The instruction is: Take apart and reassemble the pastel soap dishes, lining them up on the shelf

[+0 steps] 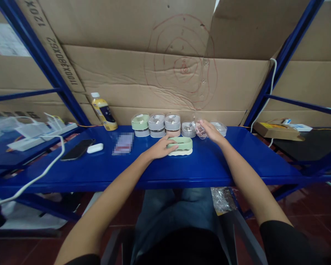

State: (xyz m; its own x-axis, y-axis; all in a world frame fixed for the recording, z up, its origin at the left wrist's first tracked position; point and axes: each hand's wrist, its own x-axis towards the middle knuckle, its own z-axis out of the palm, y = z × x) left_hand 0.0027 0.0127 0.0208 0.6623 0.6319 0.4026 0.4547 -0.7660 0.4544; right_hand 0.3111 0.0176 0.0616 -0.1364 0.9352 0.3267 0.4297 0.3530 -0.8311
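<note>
From where I am standing, I am seeing the left hand [160,147] holding one green open piece [186,141] by its left end, at the centre of the frame; its thumb and fingers are closing on the rim from two sides. This piece is sitting over one pale wavy-edged piece [182,152], on the blue table [154,173]. The right hand [212,133] is touching one clear package [200,131], a little right of the centre, and its fingers are lying almost together; whether they are gripping it, I cannot tell. In my judgement, the step in hand is steadying the green piece with one hand while the other hand is handling the package. The next move, I think, is calling for a sure hold on the thin clear plastic and for care with the neighbours, which are standing close on both sides. Counting now, I am finding eight lidded containers [156,121] in a row along the back: three stacks of two are standing from the centre to its left, and two single ones are standing on the two sides of the package. In the left part of the frame, one yellow bottle [106,115] is leaning a little in my view, one dark phone [77,150] and one white case [95,148] are lying side by side, and one blurred flat item [124,143] is lying nearer to the centre. At the right edge, one opened carton [277,131] is resting on another surface.
</note>
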